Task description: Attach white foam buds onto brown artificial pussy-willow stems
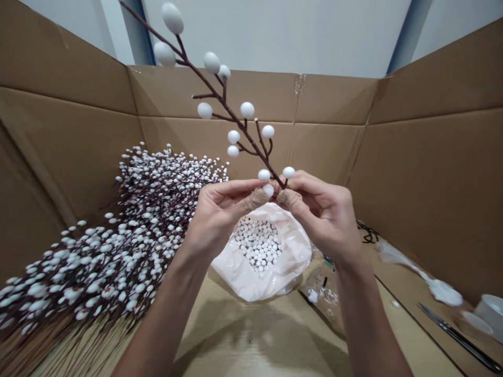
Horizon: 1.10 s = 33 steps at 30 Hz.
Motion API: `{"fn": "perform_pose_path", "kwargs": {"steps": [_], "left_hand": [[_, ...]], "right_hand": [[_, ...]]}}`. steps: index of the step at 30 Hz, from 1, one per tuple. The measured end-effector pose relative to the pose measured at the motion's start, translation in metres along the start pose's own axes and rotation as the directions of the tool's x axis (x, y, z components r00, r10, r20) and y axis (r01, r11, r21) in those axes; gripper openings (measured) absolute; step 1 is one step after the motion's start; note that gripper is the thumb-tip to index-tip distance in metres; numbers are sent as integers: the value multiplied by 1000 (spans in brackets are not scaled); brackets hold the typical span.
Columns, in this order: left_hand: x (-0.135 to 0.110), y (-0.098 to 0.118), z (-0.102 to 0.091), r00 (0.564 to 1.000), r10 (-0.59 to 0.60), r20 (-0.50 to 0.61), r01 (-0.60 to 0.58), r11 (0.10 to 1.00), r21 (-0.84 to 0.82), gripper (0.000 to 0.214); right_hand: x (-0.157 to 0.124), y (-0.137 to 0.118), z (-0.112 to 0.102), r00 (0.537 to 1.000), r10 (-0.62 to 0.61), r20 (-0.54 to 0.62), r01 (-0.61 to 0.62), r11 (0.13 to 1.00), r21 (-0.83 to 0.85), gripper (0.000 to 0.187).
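A brown artificial berry branch (pixel 223 103) with white berries slants up and left from between my hands. My right hand (pixel 318 209) pinches its stem near the lower end. Between thumb and fingers, my left hand (pixel 226 209) grips a white berry (pixel 268 190) beside the stem; whether that berry sits on a twig is hidden by the fingers. Both thumbs have tan wrapping on their tips. A few twigs of the branch have bare ends. Below my hands lies an open white plastic bag (pixel 298 256) holding many loose white berries (pixel 259 243).
A large heap of similar berry branches (pixel 129 235) fills the left side. Cardboard walls (pixel 432 173) surround the table (pixel 247 335). At right are black scissors or tweezers (pixel 459 335), a white tape roll (pixel 491 309) and crumpled plastic (pixel 444 290). A littered brown piece (pixel 324 293) lies beside the bag.
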<state>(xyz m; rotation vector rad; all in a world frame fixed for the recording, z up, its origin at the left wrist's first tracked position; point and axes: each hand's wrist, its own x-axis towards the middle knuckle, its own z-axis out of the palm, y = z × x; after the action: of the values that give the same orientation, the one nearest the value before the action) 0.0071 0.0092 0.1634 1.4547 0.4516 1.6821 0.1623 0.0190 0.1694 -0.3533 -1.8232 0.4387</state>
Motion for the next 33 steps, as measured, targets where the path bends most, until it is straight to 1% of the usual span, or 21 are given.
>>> {"fn": "perform_pose_path", "kwargs": {"steps": [5, 11, 17, 24, 30, 33], "left_hand": [[0, -1, -1, 1000, 2, 4, -2, 1000, 5, 12], [-1, -1, 0, 1000, 15, 4, -15, 1000, 9, 12], [-2, 2, 2, 998, 61, -15, -60, 997, 47, 13], [-1, 1, -1, 997, 79, -22, -77, 992, 98, 12], [-2, -1, 1, 996, 89, 12, -90, 992, 91, 12], [-3, -2, 3, 994, 109, -2, -108, 989, 98, 12]], "right_hand": [[1, 2, -2, 1000, 21, 13, -21, 998, 52, 13], [1, 3, -5, 1000, 4, 17, -5, 999, 37, 12], [0, 3, -2, 999, 33, -2, -33, 999, 19, 9], [0, 4, 0, 1000, 7, -11, -6, 1000, 31, 11], [0, 8, -1, 999, -28, -29, 29, 999, 20, 12], [0, 11, -1, 998, -54, -42, 56, 998, 29, 11]]}}
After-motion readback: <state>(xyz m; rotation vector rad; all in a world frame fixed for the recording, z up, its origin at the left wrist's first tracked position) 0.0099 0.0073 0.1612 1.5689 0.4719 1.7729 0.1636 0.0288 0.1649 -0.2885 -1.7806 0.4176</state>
